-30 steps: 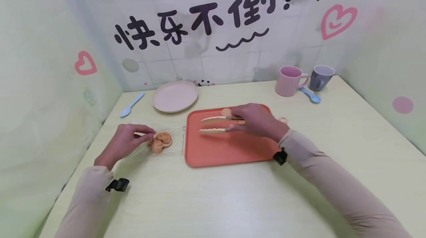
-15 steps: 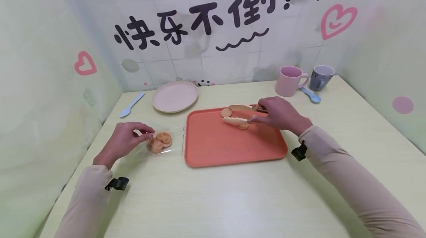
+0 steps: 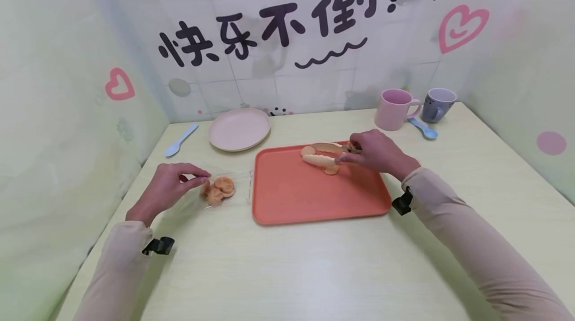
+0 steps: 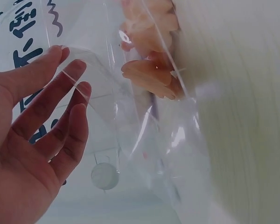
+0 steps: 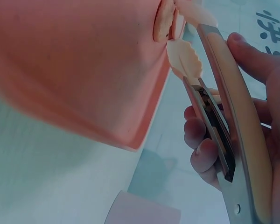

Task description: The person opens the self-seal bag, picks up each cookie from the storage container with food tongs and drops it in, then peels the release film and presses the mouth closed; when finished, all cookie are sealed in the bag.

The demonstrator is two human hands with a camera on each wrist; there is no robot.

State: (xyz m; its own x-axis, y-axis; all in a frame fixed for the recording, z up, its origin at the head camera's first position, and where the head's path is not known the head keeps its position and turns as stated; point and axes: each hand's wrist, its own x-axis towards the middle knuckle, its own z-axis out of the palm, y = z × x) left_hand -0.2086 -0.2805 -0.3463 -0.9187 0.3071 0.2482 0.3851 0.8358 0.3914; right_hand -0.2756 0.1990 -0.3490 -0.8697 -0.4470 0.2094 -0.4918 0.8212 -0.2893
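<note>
Though in clr bag (image 4: 177, 140), cookies (image 3: 216, 195) visible

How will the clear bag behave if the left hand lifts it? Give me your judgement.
The clear bag will probably be floppy: its thin film is creased where it rises to the left hand. It looks light, with only a few small biscuit-like pieces visible inside. They lie bunched together, so they may slide and make it sag.
</note>
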